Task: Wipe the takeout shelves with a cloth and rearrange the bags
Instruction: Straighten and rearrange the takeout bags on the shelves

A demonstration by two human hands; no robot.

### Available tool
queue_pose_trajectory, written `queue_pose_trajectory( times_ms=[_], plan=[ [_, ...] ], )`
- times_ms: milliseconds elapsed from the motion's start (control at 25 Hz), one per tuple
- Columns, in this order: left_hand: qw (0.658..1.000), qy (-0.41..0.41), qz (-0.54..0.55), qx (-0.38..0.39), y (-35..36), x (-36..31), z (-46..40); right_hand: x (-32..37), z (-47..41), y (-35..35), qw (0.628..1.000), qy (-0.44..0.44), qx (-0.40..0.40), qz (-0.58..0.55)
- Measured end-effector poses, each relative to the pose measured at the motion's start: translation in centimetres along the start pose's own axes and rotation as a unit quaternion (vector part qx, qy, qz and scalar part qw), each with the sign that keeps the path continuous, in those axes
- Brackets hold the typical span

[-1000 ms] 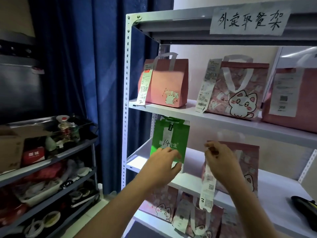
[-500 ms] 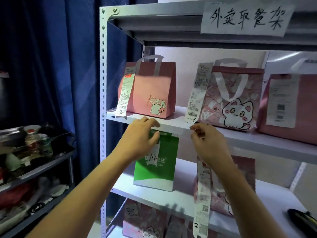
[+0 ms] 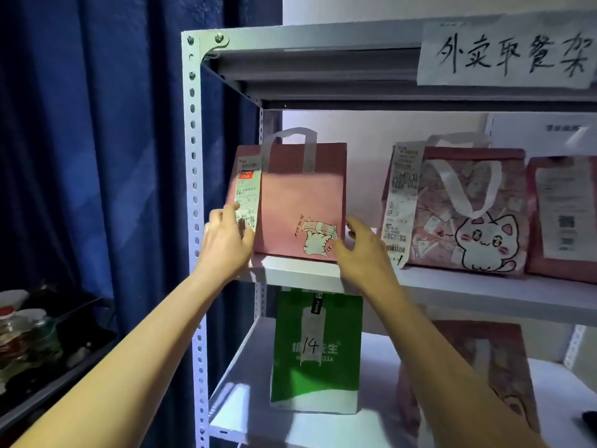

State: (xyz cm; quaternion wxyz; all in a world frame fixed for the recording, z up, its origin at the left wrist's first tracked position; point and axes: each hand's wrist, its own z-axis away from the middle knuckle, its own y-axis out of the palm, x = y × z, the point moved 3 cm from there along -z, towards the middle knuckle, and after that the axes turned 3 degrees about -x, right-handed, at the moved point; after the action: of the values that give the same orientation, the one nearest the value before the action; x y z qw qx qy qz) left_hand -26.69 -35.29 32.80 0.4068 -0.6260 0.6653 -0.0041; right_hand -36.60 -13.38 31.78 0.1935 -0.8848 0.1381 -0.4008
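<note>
A plain pink takeout bag (image 3: 300,202) with a long receipt on its left stands at the left end of the upper shelf board (image 3: 303,273). My left hand (image 3: 226,244) touches the bag's left edge over the receipt, fingers fairly straight. My right hand (image 3: 361,250) reaches the bag's lower right corner with fingers loosely spread. To the right stand a pink cat-print bag (image 3: 468,218) and a third pink bag (image 3: 563,215). On the shelf below are a green bag marked 14 (image 3: 316,354) and another pink bag (image 3: 475,367). No cloth is in view.
The white metal rack's perforated post (image 3: 193,189) runs down the left. A handwritten paper sign (image 3: 507,50) hangs on the top rail. A blue curtain (image 3: 97,156) hangs left of the rack, with a dark cart of bottles (image 3: 38,344) beside it.
Both hands left the green and pink bags on the lower shelf and rose to the upper shelf, now flanking the plain pink bag. The view tilted upward and moved closer.
</note>
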Motion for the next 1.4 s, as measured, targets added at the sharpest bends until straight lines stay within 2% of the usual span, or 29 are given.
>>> queue_pose_trajectory(
  times_ms=[200, 480, 640, 800, 1120, 1200, 1400],
  plan=[
    [0.998, -0.028, 0.053, 0.011, 2.7, 2.6, -1.3, -0.1, -0.1, 2.1, 0.998, 0.068, -0.008, -0.010],
    [0.988, -0.100, 0.116, -0.014, 3.9, 2.9, -2.4, 0.0, 0.0, 1.8, 0.997, 0.076, 0.016, -0.025],
    [0.986, -0.093, 0.139, -0.026, 3.0, 2.1, -1.6, -0.2, 0.5, 0.7, 0.997, 0.055, -0.025, -0.042],
    [0.982, -0.047, 0.170, -0.067, 1.4, 0.7, 1.4, -0.3, 1.7, -1.0, 0.994, 0.033, -0.086, -0.067],
    [0.953, -0.053, 0.272, -0.120, -2.7, -1.2, 4.6, -1.9, 4.4, -3.4, 0.977, 0.022, -0.165, -0.132],
    [0.953, -0.037, 0.280, -0.108, -3.5, -2.0, 4.9, -2.2, 5.0, -4.1, 0.972, 0.022, -0.175, -0.155],
    [0.956, -0.003, 0.294, -0.012, -3.9, -3.5, 6.0, -1.5, 7.2, -6.6, 0.964, -0.028, -0.171, -0.202]
  ],
)
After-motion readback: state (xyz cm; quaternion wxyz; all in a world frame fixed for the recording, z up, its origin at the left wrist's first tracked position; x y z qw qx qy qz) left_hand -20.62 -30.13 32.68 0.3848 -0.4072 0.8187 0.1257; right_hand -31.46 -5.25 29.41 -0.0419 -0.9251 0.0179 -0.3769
